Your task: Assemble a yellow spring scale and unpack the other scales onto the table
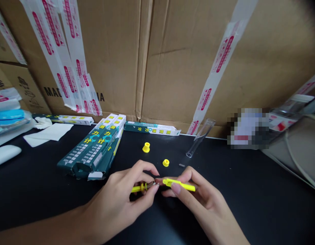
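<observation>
My left hand (119, 194) is closed on a yellow rod (137, 188) with a ring around it. A small metal part (155, 183) shows at the rod's end, between the thumb and fingers. Pinched by my right hand (203, 197) is a slim yellow plastic piece (184, 185) with a hole near its left end. The two held parts are close together; whether they touch I cannot tell. Beyond my hands lie a flared yellow cap (146, 147), a smaller yellow cap (166, 163), a small coil spring (182, 165) and a clear tube (195, 146).
Two green-and-white spring scale boxes (96, 146) lie side by side on the black table (32, 200). Another such box (152, 129) rests against the large cardboard carton (116, 61). White paper (50, 132) lies at left; a clear plastic jar (285, 115) stands at right.
</observation>
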Demonstrator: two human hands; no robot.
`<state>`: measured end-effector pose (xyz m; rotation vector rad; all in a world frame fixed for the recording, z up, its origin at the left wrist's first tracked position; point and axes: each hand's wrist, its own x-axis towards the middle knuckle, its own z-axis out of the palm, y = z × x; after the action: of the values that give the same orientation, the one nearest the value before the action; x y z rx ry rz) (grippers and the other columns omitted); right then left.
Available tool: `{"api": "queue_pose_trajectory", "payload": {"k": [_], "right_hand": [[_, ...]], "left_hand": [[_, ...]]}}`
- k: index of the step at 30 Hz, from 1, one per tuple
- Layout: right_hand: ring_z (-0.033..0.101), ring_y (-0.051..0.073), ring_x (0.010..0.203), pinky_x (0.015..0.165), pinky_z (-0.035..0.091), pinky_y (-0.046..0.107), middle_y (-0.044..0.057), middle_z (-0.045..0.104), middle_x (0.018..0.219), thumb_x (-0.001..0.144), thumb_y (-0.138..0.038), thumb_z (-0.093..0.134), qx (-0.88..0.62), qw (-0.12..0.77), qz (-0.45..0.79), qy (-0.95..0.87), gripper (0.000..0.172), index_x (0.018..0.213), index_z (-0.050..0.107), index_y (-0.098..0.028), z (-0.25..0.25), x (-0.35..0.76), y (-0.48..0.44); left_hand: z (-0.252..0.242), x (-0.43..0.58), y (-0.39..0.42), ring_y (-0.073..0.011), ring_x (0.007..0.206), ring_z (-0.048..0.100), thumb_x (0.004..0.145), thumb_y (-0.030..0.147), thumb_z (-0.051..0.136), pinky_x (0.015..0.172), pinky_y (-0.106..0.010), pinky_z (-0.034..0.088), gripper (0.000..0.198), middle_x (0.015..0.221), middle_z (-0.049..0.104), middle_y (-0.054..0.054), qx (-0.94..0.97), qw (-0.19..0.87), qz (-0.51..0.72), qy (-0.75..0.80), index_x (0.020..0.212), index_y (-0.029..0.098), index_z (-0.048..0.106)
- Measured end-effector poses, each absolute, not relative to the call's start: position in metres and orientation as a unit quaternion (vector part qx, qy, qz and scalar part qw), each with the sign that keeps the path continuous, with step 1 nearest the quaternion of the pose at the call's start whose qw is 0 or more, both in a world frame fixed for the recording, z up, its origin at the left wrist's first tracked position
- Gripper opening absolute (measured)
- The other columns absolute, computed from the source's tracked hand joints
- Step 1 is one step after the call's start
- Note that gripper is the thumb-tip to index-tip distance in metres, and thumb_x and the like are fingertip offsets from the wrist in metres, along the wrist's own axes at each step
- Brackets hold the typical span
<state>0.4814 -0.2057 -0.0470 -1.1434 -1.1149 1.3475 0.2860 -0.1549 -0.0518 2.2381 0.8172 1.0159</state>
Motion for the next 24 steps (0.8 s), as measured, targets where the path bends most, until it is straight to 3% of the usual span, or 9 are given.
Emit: {"api": "queue_pose_trajectory", "payload": {"k": [4, 10, 15, 20, 24], "right_hand": [[0.071, 0.017, 0.091, 0.088, 0.055, 0.027, 0.004, 0.079, 0.096, 0.089, -0.042, 0.072, -0.448, 0.514, 0.563, -0.466, 0.024, 0.08, 0.059, -0.024, -0.045, 0.481, -0.208], [0.071, 0.017, 0.09, 0.087, 0.055, 0.027, 0.004, 0.079, 0.098, 0.089, -0.038, 0.073, -0.42, 0.538, 0.574, -0.451, 0.022, 0.079, 0.061, -0.023, -0.045, 0.48, -0.208], [0.072, 0.018, 0.095, 0.089, 0.055, 0.029, 0.005, 0.079, 0.105, 0.091, -0.036, 0.072, -0.412, 0.536, 0.583, -0.451, 0.021, 0.08, 0.06, -0.023, -0.045, 0.48, -0.208], [0.07, 0.02, 0.109, 0.096, 0.053, 0.031, 0.005, 0.078, 0.112, 0.092, -0.036, 0.07, -0.41, 0.524, 0.581, -0.469, 0.021, 0.08, 0.058, -0.023, -0.043, 0.481, -0.21], [0.072, 0.018, 0.099, 0.092, 0.054, 0.029, 0.004, 0.078, 0.112, 0.092, -0.037, 0.07, -0.415, 0.534, 0.569, -0.468, 0.021, 0.081, 0.059, -0.024, -0.044, 0.482, -0.209]], "left_hand": [[-0.05, 0.283, -0.155, -0.0063, 0.082, 0.071, 0.099, 0.012, 0.051, 0.075, -0.013, 0.054, 0.019, 0.091, 0.071, 0.01, 0.835, 0.292, 0.365, 0.29, 0.108, 0.029, 0.047], [-0.05, 0.286, -0.161, -0.0138, 0.082, 0.067, 0.103, 0.014, 0.04, 0.081, -0.029, 0.05, 0.015, 0.092, 0.068, 0.005, 0.874, 0.098, 0.372, 0.295, 0.104, 0.025, 0.049], [-0.052, 0.288, -0.159, -0.0143, 0.073, 0.066, 0.104, 0.014, 0.039, 0.07, -0.029, 0.048, 0.014, 0.087, 0.067, 0.005, 0.864, 0.047, 0.374, 0.334, 0.101, 0.024, 0.048], [-0.046, 0.288, -0.162, -0.013, 0.072, 0.065, 0.1, 0.008, 0.04, 0.069, -0.025, 0.047, 0.021, 0.085, 0.065, 0.007, 0.864, 0.087, 0.359, 0.342, 0.1, 0.026, 0.051], [-0.037, 0.29, -0.165, -0.0118, 0.075, 0.065, 0.1, 0.013, 0.042, 0.064, -0.02, 0.047, 0.019, 0.084, 0.064, 0.008, 0.844, 0.196, 0.328, 0.377, 0.098, 0.029, 0.052]]}}
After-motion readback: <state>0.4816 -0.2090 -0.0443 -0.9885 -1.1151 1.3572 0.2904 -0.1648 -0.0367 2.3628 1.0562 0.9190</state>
